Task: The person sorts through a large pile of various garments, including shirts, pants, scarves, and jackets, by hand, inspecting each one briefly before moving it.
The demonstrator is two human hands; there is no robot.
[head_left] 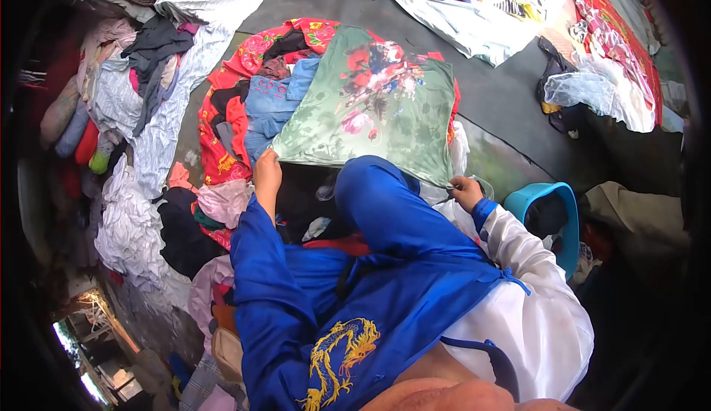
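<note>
A green cloth with a red, pink and blue flower print (374,107) is spread out in front of me over a pile of clothes. My left hand (267,172) pinches its near left corner. At the near right corner, the fingers of my right hand (466,192) are closed on the same cloth. Blue denim clothing (270,107) shows beside the cloth's left edge. Around it lies a red floral wrap (222,161), partly covered by the cloth. My knee in blue trousers (374,189) rises between my hands, close to the cloth's near edge.
A turquoise plastic tub (569,222) stands right of my right hand. Crumpled white fabric (133,226) and mixed clothes (155,55) lie in heaps at left. More garments (474,22) are spread at the back on a dark mat (481,96). A red patterned cloth (607,33) lies far right.
</note>
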